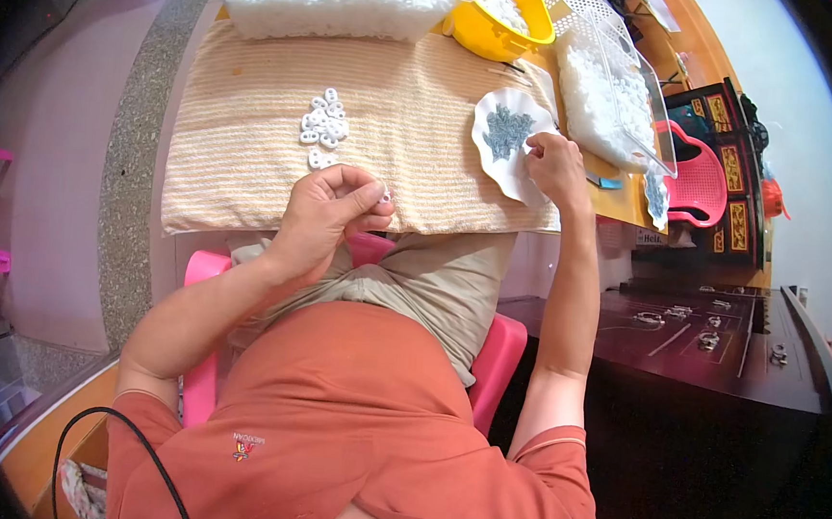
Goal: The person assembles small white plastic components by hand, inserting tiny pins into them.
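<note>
My left hand is closed at the near edge of the towel, pinching a small white plastic piece between thumb and fingers. Most of that piece is hidden by the fingertips. Just beyond, a loose pile of similar white pieces with holes lies on the striped towel. To the right, my right hand is over the edge of a white wavy-rimmed dish, its fingers drawn together. Whatever they hold cannot be made out. Small thin grey metal parts lie heaped in the dish.
A clear bin of white pieces stands at the far side, beside a yellow bowl. Another clear bin is at the right, near a blue-handled tool. A pink chair stands beyond the table's right side.
</note>
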A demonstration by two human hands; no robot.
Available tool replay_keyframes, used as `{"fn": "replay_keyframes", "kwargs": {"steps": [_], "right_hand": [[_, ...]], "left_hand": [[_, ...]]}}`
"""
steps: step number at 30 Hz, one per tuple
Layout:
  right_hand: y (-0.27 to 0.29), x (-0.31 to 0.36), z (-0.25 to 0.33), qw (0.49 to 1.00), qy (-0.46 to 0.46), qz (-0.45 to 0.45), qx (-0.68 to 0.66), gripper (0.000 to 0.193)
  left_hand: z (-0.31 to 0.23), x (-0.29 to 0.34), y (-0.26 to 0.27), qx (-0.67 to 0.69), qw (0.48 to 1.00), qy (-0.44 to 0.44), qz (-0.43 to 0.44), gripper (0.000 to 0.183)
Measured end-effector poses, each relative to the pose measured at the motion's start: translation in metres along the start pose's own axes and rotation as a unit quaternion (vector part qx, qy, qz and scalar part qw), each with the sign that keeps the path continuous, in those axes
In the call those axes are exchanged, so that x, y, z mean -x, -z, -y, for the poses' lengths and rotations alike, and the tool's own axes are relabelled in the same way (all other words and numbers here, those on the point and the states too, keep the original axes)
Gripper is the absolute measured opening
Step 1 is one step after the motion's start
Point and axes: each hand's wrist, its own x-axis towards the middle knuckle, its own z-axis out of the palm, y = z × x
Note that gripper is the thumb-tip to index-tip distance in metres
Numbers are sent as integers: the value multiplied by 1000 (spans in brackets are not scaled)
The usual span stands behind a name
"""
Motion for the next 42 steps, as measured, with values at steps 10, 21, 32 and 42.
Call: {"fn": "replay_keyframes", "kwargs": {"steps": [10,21,32,42], "right_hand": [[6,2,2,998,1,56,28,23],[28,48,21,956,45,-46,-288,11],[7,75,86,820,64,89,-562,10],[8,84,93,777,26,100,-621,12]], "left_hand": [[3,0,-1,0,1000,14,-4,10],[4,-18,-22,-4,999,29,40,11],[1,-30,-43,16,997,25,74,17],[-2,-34,-53,11,996,21,91,14]]}}
